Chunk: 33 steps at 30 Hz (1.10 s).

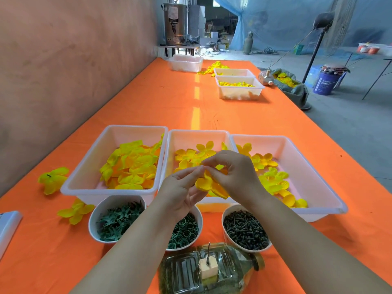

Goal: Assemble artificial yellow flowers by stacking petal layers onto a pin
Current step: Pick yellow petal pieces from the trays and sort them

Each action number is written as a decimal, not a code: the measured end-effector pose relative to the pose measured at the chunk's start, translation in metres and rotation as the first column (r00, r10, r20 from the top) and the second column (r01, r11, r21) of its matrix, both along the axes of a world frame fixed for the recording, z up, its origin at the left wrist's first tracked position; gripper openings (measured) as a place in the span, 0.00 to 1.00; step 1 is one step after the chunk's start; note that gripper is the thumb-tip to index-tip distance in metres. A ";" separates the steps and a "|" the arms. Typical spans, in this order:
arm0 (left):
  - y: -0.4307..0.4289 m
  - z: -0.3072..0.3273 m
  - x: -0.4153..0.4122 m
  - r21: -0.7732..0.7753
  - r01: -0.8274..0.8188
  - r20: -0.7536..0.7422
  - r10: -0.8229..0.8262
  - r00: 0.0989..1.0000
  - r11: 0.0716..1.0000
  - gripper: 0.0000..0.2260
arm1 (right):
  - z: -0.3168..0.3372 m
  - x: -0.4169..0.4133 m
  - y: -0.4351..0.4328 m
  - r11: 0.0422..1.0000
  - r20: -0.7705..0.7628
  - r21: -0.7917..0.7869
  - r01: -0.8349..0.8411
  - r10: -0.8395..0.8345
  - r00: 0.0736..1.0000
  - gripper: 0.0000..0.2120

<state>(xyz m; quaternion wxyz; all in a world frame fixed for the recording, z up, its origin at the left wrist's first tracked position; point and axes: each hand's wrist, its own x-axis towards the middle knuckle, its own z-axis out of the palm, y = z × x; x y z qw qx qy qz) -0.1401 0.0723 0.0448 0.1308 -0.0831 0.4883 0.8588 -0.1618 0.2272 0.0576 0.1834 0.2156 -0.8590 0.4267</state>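
Three trays (197, 131) on orange tablecloth (169, 107) (concrete floor (339, 115) beyond), left hand (182, 192) and right hand (233, 172) pinching petal layer (204, 183).

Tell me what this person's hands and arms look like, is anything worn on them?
Nothing is worn that shows. The left hand and right hand have no gloves, and no ring, watch or bracelet is visible. The left forearm and right forearm are uncovered down to the picture's edge, so no sleeve appears.
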 end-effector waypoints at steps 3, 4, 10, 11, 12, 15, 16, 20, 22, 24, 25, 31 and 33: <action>-0.001 0.000 0.001 -0.012 0.024 0.003 -0.024 1.000 1.000 0.03 | 0.001 0.004 -0.001 0.999 -0.041 0.007 -0.037 0.037 0.998 0.11; -0.001 0.001 0.001 -0.009 0.034 0.003 -0.034 0.999 0.999 0.03 | 0.001 0.005 -0.002 0.999 -0.053 -0.002 -0.040 0.040 0.998 0.11; 0.002 0.004 0.003 0.069 0.032 0.056 -0.036 0.998 0.997 0.02 | 0.001 0.010 -0.005 1.000 -0.116 -0.012 0.001 -0.002 0.993 0.09; 0.002 0.004 0.003 0.082 0.032 0.066 -0.037 0.997 0.996 0.03 | 0.001 0.011 -0.005 1.000 -0.115 -0.010 0.007 -0.009 0.993 0.09; 0.002 0.003 0.004 0.093 0.032 0.076 -0.039 0.996 0.995 0.03 | 0.001 0.012 -0.006 1.000 -0.118 -0.004 0.013 -0.013 0.993 0.09; 0.004 0.003 0.005 0.134 0.021 0.112 -0.036 0.993 0.991 0.07 | 0.002 0.015 -0.006 0.999 -0.151 0.024 0.025 -0.021 0.988 0.08; 0.004 0.003 0.006 0.138 0.017 0.119 -0.034 0.992 0.990 0.08 | 0.003 0.016 -0.007 0.999 -0.156 0.030 0.031 -0.026 0.987 0.07; 0.005 0.003 0.007 0.140 0.013 0.123 -0.030 0.992 0.990 0.09 | 0.007 0.015 -0.006 0.997 -0.168 0.038 0.062 -0.055 0.984 0.03; 0.005 0.003 0.007 0.131 0.014 0.121 -0.029 0.992 0.991 0.07 | 0.009 0.015 -0.006 0.996 -0.167 0.054 0.072 -0.062 0.984 0.02; 0.005 0.003 0.006 0.119 0.029 0.110 -0.042 0.993 0.992 0.04 | 0.012 0.015 -0.006 0.995 -0.156 0.075 0.068 -0.055 0.986 0.02; 0.004 0.004 0.006 0.111 0.037 0.102 -0.048 0.994 0.993 0.04 | 0.013 0.015 -0.006 0.994 -0.147 0.088 0.057 -0.044 0.988 0.02; -0.001 0.006 0.003 0.040 0.077 0.049 -0.079 0.996 0.996 0.10 | 0.021 0.007 -0.001 0.998 0.057 0.061 0.017 -0.021 0.998 0.06; -0.003 0.008 0.002 0.028 0.095 0.029 -0.096 0.995 0.995 0.09 | 0.021 0.004 -0.001 0.999 0.138 0.031 0.032 -0.036 0.990 0.09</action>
